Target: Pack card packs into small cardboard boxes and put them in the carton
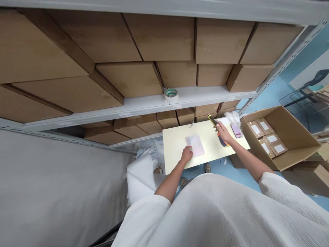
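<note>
Left hand [186, 154]: fingers curled and pressed down on the packet, knuckles up; clenched on it or only resting, I cannot tell.

Right hand [222, 132]: clenched, wrapped round the cutter's handle, held over the far right part of the tabletop.

Packet [195, 145]: flat translucent plastic sleeve with a pinkish sheet showing through, lying near the middle of the tabletop, under the left fingertips.

Cutter [212, 120]: slim yellow-and-black handle, ridged at the grip end, jutting out past the right thumb toward the shelf; no blade can be made out.

Blurred item [222, 141]: orange and blue, just under the right hand, too blurred to name.

Tabletop [177, 154]: smooth pale-yellow board, its near edge just beyond the left wrist.

Phone [236, 130]: glossy pink screen, lying at the right end of the tabletop, just beside the right hand.

Plastic wrap [232, 117]: crumpled and white, bunched behind the phone.

Carton [280, 137]: open corrugated box standing beside the tabletop, holding small brown parcels [266, 139] with white labels.

Shelf [144, 104]: white steel, stacked with brown cartons above and below.

Tape roll [171, 94]: standing on the shelf edge, green inside its core.

Foam sheet [140, 178]: soft, white, crumpled, left of the tabletop.
</note>
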### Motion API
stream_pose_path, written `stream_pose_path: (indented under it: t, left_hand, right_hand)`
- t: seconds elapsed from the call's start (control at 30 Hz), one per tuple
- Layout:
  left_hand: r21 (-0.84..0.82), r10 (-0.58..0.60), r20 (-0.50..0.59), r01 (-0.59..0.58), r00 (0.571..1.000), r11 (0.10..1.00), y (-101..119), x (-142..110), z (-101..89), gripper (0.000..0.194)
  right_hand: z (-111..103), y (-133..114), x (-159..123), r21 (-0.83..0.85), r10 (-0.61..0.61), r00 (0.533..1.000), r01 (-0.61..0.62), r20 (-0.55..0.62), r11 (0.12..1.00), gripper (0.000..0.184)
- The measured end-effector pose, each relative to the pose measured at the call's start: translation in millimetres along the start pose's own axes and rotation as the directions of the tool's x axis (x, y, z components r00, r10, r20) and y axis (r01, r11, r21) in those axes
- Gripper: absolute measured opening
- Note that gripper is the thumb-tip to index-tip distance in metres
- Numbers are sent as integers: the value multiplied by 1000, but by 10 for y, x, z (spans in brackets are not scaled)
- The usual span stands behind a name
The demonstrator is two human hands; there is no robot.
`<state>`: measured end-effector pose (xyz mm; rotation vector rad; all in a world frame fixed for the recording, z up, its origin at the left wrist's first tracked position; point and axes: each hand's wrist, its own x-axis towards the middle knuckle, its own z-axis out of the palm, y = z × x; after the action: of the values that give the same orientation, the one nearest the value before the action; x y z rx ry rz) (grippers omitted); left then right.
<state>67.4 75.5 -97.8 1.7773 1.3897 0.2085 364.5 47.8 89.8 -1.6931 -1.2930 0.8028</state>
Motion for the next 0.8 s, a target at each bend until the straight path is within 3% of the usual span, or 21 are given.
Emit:
stream_pose_path:
  t: [0.1, 0.2, 0.3, 0.43, 0.67, 0.8]
  left_hand:
    - [7, -30, -12, 30, 999, 1000, 156, 137, 68, 49]
    - [22, -55, -29, 56, 998, 998, 280, 238, 142, 49]
    - [44, -89, -42, 91, 995, 995, 377, 291, 220, 50]
    - [23, -140, -50, 141, 989, 990, 471, 308, 298, 49]
    - [28, -139, -86, 141, 987, 990, 521, 346, 383, 47]
    - [21, -172, -97, 175, 980, 984, 517, 374, 432, 45]
  right_hand:
    - [-438, -34, 525, -170, -207, 975, 191, -84, 967, 49]
    - [-741, -71, 1092, -377, -319, 938, 249, -136, 892, 45]
    - [-879, -110, 1616, -538, -362, 924, 245, -123, 807, 43]
    - [-888, -127, 2160, -631, -386, 918, 250, -86, 735, 37]
    - [-787, -52, 2571, -684, -342, 939, 224, -40, 695, 38]
    - [-752, -29, 2506, -699, -442, 895, 282, -54, 657, 40]
